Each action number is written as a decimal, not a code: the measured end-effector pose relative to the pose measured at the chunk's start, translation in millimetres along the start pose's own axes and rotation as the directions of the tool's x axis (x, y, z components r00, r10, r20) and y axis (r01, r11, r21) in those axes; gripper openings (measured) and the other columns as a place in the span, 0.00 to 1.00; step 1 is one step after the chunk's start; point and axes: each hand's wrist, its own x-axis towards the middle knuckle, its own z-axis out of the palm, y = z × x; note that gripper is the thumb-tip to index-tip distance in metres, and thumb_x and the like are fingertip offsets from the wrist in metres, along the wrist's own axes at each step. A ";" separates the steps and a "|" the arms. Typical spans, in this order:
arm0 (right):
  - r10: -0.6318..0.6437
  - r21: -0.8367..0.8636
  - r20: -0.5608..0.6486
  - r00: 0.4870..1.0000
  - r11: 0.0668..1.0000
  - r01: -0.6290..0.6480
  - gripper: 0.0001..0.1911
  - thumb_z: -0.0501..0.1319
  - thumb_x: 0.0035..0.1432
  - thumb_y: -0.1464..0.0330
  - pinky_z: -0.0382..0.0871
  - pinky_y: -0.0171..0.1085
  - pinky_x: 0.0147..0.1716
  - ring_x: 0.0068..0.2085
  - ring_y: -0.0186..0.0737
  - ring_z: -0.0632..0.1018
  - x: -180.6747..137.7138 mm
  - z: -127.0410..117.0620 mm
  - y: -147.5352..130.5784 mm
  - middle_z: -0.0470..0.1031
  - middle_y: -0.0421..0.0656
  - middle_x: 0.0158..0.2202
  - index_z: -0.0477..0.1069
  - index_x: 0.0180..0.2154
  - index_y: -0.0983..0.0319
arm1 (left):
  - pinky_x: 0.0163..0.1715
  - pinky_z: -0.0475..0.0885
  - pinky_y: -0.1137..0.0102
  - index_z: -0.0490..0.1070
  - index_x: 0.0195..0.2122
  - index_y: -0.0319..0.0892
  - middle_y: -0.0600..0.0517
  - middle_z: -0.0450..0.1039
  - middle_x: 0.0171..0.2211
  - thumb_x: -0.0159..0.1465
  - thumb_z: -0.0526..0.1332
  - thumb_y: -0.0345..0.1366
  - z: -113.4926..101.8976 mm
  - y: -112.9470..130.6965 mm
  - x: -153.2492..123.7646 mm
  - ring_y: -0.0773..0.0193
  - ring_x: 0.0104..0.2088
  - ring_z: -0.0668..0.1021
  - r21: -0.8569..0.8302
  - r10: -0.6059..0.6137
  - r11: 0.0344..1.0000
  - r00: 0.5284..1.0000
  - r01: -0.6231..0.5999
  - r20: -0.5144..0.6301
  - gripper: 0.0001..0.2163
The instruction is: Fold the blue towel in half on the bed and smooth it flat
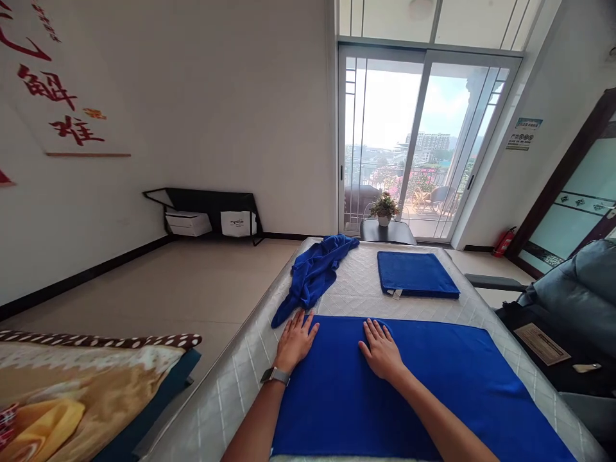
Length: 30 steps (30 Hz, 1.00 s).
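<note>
A blue cloth (337, 398), like a towel, lies spread out over the near part of a white quilted mattress (231, 391). My left hand (295, 341) rests flat on its far left corner, fingers stretched forward; a watch is on that wrist. Flat on the cloth near the middle of its far edge is my right hand (380, 350), fingers slightly spread. Just beyond my left fingertips lies a crumpled blue cloth (312, 273). A neat stack of folded blue cloths (416, 273) with a white tag sits farther back on the right.
To the left is another bed with a patterned blanket (91, 378). A chair (387, 232) bearing a potted plant (384, 208) stands past the mattress, before glass sliding doors. At right are a dark armchair (577, 301) and a fire extinguisher (504, 242). A black rack (206, 200) stands by the wall.
</note>
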 end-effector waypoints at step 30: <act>0.552 -0.169 -0.294 0.780 0.773 -0.611 0.40 0.38 0.66 0.50 0.48 0.53 0.69 0.72 0.52 0.54 -112.2 -23.2 326.1 0.50 0.47 0.74 0.49 0.72 0.61 | 0.67 0.57 0.53 0.59 0.69 0.44 0.42 0.61 0.69 0.73 0.47 0.43 -9.8 5.1 5.1 0.51 0.70 0.61 0.004 -0.083 0.997 0.990 0.083 0.118 0.25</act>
